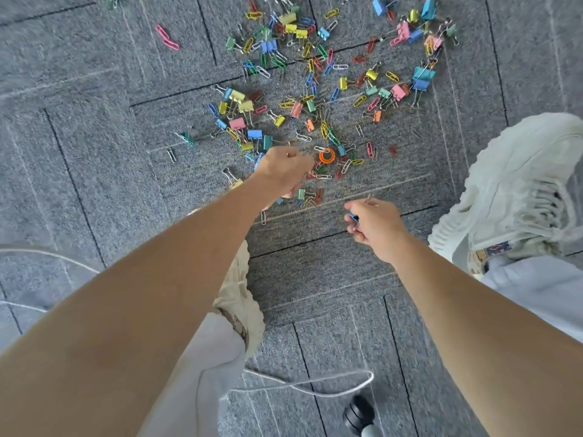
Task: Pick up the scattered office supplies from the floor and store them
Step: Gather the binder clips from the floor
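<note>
Your left hand [282, 171]: low among the clips [237, 123], with the fingers bent towards the carpet [94, 137]. It is blurred, so you cannot tell whether it has hold of anything.
Your right hand [375, 228]: at the near edge of the pile, fingers curled round a blue clip [354, 218]. Silver wire shows at its top.
Clips: scattered over the carpet ahead of you, thickest beyond the left hand.
Ring [326, 156]: orange, on the carpet just beside your left hand.
</note>
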